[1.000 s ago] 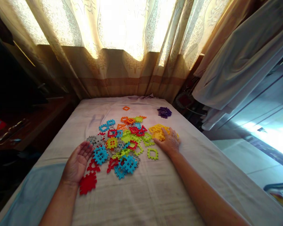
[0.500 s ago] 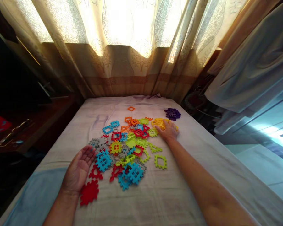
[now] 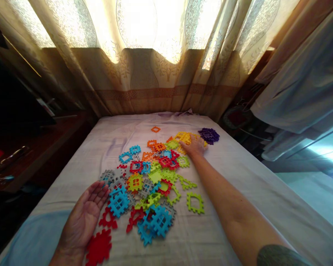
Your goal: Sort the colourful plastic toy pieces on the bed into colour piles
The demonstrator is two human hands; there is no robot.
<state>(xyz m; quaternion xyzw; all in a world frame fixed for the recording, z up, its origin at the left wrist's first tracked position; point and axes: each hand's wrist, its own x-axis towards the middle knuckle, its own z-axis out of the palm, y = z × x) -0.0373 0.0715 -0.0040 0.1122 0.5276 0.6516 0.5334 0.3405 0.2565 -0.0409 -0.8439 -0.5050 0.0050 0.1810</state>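
My left hand point(image 3: 84, 218) rests palm up beside the near left of a heap of coloured interlocking plastic tiles, fingers stretched and nothing in them. Nearest its fingertips lie grey tiles point(image 3: 107, 176) and blue window tiles point(image 3: 119, 202); a solid red tile point(image 3: 99, 246) is by the wrist. At the far right of the heap, my right hand point(image 3: 195, 145) lies over a pile of yellow tiles point(image 3: 184, 137), thumb and fingers apart, touching them. Its fingertips are partly hidden among the tiles. A purple pile point(image 3: 209, 136) sits just beyond it.
Green point(image 3: 195, 203), orange point(image 3: 155, 129) and blue tiles point(image 3: 155, 223) lie scattered over the sheet-covered surface point(image 3: 211, 236). Curtains point(image 3: 155, 81) hang behind its far edge. A dark wooden desk point(image 3: 69, 129) stands left; clothes point(image 3: 302, 81) hang right.
My right hand, still on the yellow tiles, has shifted them leftward, nearer the orange and green ones. The left hand stays palm up beside the heap. The view has moved slightly closer.
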